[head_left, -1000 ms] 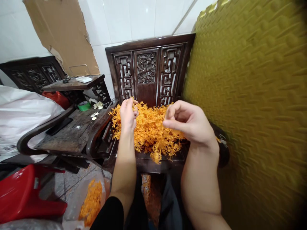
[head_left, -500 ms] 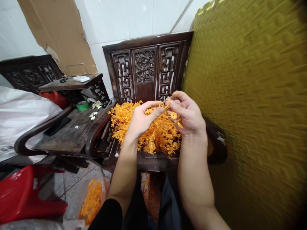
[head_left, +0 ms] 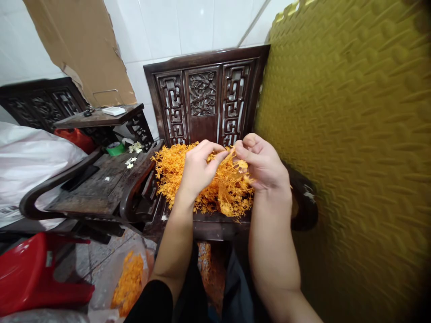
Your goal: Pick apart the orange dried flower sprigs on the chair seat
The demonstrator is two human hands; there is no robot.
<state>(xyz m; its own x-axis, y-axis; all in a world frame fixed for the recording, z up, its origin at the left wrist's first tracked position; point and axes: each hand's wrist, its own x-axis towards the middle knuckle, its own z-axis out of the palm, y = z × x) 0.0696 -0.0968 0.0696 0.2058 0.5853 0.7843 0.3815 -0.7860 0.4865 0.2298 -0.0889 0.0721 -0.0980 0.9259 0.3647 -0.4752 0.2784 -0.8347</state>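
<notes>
A large heap of orange artificial flower pieces [head_left: 175, 168] lies on the seat of a dark carved wooden chair [head_left: 204, 128]. Above the heap, my left hand [head_left: 204, 163] pinches with thumb and forefinger at the stem end of an orange flower sprig [head_left: 242, 165]. My right hand [head_left: 262, 161] has its fingers curled around the same sprig, whose small blossoms hang below the fingertips. The two hands' fingertips are close together. Part of the sprig is hidden behind the right fingers.
Left stands a second wooden chair [head_left: 90, 188] with green tape [head_left: 115, 148] and white flower pieces [head_left: 131, 161]. Below are a red stool [head_left: 30, 273] and a plastic bag [head_left: 101, 280] holding orange pieces. A yellow textured foam mat [head_left: 346, 148] rises close on the right.
My left hand has shifted slightly left and down, its thumb and finger nearer the sprig's end. My right hand has lowered a little. The loose pieces hanging below my hands have shifted.
</notes>
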